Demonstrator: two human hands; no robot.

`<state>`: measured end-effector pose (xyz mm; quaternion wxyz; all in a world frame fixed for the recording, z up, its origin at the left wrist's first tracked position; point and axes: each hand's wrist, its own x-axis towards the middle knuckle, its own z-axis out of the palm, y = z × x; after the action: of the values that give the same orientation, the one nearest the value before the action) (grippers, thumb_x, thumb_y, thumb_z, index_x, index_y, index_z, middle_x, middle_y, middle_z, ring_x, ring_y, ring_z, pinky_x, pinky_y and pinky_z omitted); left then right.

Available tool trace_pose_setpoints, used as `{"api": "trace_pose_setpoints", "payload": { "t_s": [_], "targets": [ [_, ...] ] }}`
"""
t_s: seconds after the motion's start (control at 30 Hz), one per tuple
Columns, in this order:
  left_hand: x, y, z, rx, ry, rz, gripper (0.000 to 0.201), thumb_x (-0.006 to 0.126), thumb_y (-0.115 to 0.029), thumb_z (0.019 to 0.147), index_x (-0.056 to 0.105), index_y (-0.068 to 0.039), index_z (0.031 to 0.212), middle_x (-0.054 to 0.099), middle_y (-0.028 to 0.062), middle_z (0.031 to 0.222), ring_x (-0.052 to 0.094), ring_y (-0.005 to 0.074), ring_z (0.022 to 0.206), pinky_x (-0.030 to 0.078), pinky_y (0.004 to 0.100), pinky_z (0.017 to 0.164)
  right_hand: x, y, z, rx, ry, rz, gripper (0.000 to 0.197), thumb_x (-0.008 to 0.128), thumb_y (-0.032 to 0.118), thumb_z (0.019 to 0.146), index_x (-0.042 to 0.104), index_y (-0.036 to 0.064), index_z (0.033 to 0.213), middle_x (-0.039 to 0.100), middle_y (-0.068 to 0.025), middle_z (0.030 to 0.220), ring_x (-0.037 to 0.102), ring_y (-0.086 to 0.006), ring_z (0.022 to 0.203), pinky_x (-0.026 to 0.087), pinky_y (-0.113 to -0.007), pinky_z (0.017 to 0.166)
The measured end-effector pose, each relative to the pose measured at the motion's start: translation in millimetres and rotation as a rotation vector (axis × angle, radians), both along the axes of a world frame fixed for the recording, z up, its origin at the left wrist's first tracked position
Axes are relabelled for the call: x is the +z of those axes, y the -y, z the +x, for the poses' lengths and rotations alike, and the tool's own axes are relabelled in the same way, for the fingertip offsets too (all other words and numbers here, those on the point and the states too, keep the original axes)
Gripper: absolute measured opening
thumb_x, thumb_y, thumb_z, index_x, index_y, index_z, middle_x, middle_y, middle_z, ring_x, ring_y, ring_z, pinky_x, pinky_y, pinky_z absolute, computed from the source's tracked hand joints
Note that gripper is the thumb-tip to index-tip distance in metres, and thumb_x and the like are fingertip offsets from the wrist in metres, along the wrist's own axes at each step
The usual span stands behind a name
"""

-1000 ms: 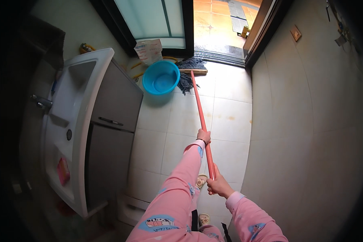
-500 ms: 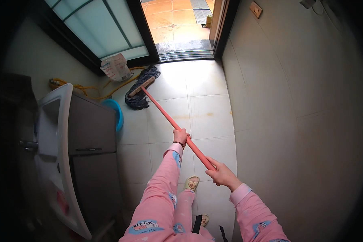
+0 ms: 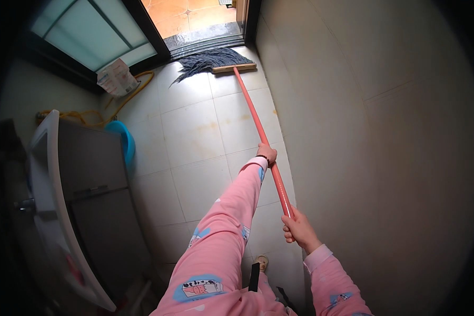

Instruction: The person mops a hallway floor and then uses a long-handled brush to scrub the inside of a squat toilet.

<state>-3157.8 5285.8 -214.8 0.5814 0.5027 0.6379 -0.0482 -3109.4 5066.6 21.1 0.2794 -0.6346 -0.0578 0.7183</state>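
Observation:
Both hands hold a mop by its long pink handle. My left hand is wrapped round the shaft about midway, a dark beaded bracelet at its wrist. Lower down, my right hand grips the handle close to its near end. At the far end a wooden crossbar carries dark grey mop strands. The strands fan out leftward over the tiles along the door sill, and the bar's right end is close to the right wall.
A white washbasin on a grey cabinet stands at left. Beside it are a blue basin, a yellow hose and a white printed bag. Yellowish stains mark the tiled floor. The sliding door leaves a doorway open.
The mop head has swung from the left, near the bag, to the right along the sill, its strands now trailing left. Both hands still grip the handle, and the view has shifted right.

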Motion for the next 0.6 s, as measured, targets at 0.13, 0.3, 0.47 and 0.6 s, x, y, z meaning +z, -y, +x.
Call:
{"api": "trace_pose_setpoints", "payload": {
  "t_s": [0.13, 0.3, 0.47, 0.6],
  "targets": [
    [60, 100, 28, 0.146, -0.014, -0.122, 0.037, 0.05, -0.013, 0.077, 0.04, 0.013, 0.102, 0.059, 0.0226, 0.078, 0.063, 0.0313, 0.066, 0.055, 0.0392, 0.053, 33, 123, 21, -0.107, -0.117, -0.101, 0.03, 0.047, 0.012, 0.087, 0.037, 0.014, 0.115, 0.036, 0.0007, 0.059, 0.033, -0.0066, 0.042, 0.03, -0.021, 0.035],
    [32, 272, 32, 0.013, -0.026, -0.084, 0.039, 0.053, -0.03, 0.077, 0.055, 0.008, 0.08, 0.061, 0.0213, 0.073, 0.064, 0.0296, 0.069, 0.053, 0.0397, 0.059, 117, 308, 28, -0.221, -0.24, -0.327, 0.035, 0.045, 0.01, 0.087, 0.036, 0.0181, 0.12, 0.036, -0.0002, 0.059, 0.034, -0.0072, 0.044, 0.028, -0.02, 0.038],
    [80, 476, 36, -0.01, 0.094, -0.549, 0.035, 0.054, -0.031, 0.079, 0.055, 0.004, 0.088, 0.061, 0.0187, 0.078, 0.063, 0.0292, 0.076, 0.053, 0.0406, 0.062, 149, 494, 59, 0.147, 0.185, -0.311, 0.04, 0.051, 0.01, 0.083, 0.041, 0.0127, 0.121, 0.045, -0.0037, 0.063, 0.045, -0.0122, 0.053, 0.038, -0.024, 0.047],
    [91, 665, 32, -0.373, 0.109, -0.573, 0.037, 0.047, -0.037, 0.081, 0.062, -0.002, 0.085, 0.061, 0.0124, 0.075, 0.062, 0.0209, 0.074, 0.05, 0.035, 0.065, 172, 560, 77, 0.158, 0.263, -0.335, 0.04, 0.052, 0.01, 0.082, 0.041, 0.0119, 0.121, 0.046, -0.0044, 0.064, 0.046, -0.0128, 0.054, 0.039, -0.024, 0.048]
  ]
}}
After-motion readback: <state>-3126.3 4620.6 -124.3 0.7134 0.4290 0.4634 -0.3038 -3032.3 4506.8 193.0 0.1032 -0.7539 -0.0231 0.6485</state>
